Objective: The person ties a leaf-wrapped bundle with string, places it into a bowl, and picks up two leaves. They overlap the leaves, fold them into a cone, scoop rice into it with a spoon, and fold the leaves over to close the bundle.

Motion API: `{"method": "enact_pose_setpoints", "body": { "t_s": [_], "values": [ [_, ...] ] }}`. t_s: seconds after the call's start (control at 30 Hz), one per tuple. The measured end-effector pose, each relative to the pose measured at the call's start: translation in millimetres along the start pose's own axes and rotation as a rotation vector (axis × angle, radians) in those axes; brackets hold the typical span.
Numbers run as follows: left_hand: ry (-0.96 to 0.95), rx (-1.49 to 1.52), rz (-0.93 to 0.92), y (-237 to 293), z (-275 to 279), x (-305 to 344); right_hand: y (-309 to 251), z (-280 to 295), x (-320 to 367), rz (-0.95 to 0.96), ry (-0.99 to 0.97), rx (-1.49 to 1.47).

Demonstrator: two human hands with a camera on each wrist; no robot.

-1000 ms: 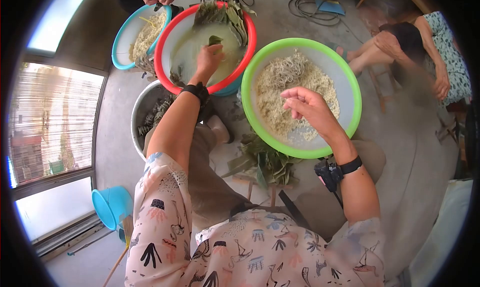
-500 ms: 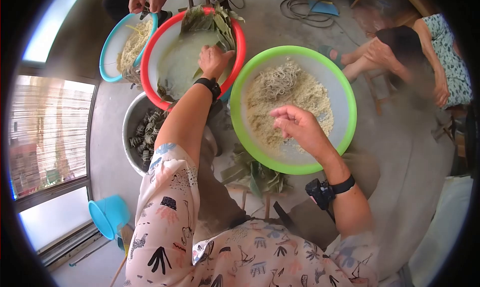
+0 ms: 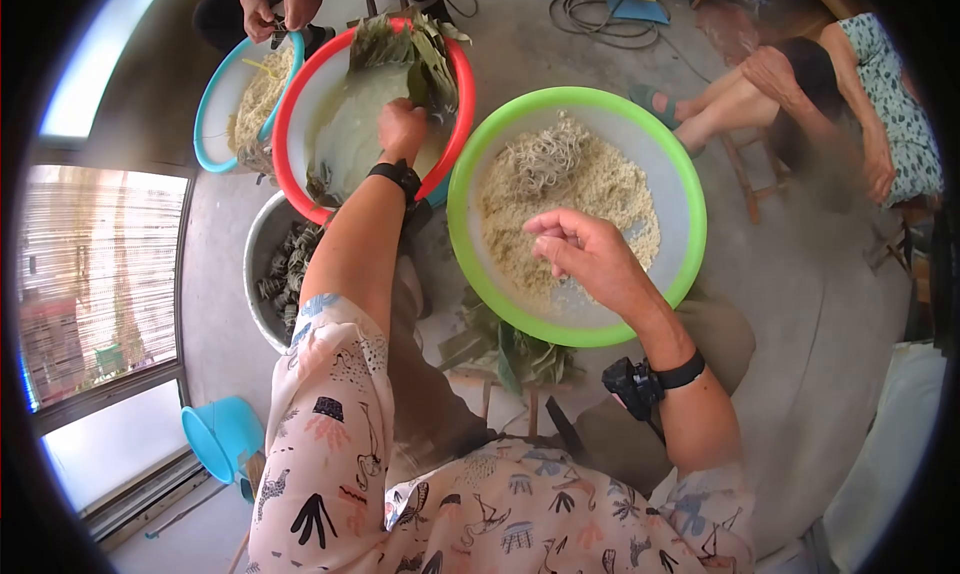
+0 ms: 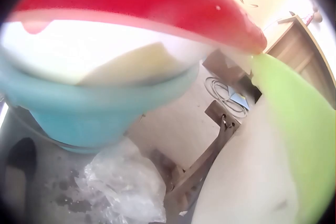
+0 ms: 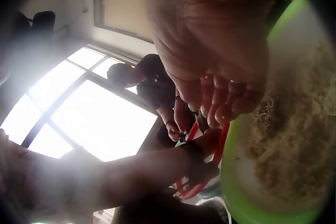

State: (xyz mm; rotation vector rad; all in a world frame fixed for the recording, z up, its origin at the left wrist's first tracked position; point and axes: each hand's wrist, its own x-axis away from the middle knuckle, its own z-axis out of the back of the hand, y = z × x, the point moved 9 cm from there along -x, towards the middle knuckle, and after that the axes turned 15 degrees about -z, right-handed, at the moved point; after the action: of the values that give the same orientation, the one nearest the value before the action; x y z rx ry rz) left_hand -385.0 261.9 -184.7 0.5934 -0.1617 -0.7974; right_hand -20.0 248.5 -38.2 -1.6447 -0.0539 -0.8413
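Note:
My left hand (image 3: pixel 402 129) reaches into the red-rimmed basin (image 3: pixel 287 144), which holds cloudy water and long green leaves (image 3: pixel 432 69). Its fingers are curled beside the leaves and pinch the end of one dark green leaf (image 3: pixel 418 86); the fingertips are partly hidden. Over the green-rimmed basin (image 3: pixel 460 264) hovers my right hand (image 3: pixel 592 259), fingers loosely bent and holding nothing. Pale rice grains (image 3: pixel 610 199) fill that basin, with a tangle of light strings (image 3: pixel 550 164) on top. In the right wrist view the right palm (image 5: pixel 210 50) shows bare.
A metal tub (image 3: pixel 255 294) of dark leaf-wrapped bundles (image 3: pixel 290 269) stands at left. More leaves (image 3: pixel 515 349) lie on a stool before me. Another person's hands (image 3: pixel 280 9) work above a blue-rimmed basin (image 3: pixel 205 139). Someone sits at right. A blue bucket (image 3: pixel 222 436) stands by the window.
My left hand first held a small leaf over the water, then spread open near the leaf bundle, and now has curled in at a leaf there. The right hand stays over the rice.

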Motion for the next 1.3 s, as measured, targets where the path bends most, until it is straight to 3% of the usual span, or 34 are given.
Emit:
{"method": "enact_pose_setpoints", "body": {
  "t_s": [0.1,0.5,0.57,0.6,0.67,0.77,0.93,1.0,1.13,1.3],
  "values": [
    [0.104,0.141,0.126,-15,22,8,-3,-1,0,0.016,0.000,0.018],
    [0.193,0.329,-0.053,-9,95,27,0,-4,-6,0.080,0.011,0.048],
    [-0.011,0.413,-0.059,-11,76,28,5,-7,-7,0.068,0.005,0.076],
    [-0.009,0.412,-0.064,-9,75,33,6,-6,-7,0.073,0.021,0.065],
    [-0.249,0.488,-0.192,19,47,54,8,-5,-5,0.077,0.041,0.055],
    [-0.292,0.661,-0.062,22,19,63,9,-2,-5,0.082,0.038,0.039],
    [-0.115,0.614,0.184,5,9,49,9,1,-3,0.063,0.044,0.101],
    [0.173,0.148,-0.223,27,37,23,9,3,-4,0.071,0.059,0.094],
    [0.155,0.118,-0.207,61,33,10,9,6,-7,0.073,0.084,0.085],
    [0.202,0.224,-0.036,64,24,1,5,2,-7,0.080,0.090,0.103]
  ]
}}
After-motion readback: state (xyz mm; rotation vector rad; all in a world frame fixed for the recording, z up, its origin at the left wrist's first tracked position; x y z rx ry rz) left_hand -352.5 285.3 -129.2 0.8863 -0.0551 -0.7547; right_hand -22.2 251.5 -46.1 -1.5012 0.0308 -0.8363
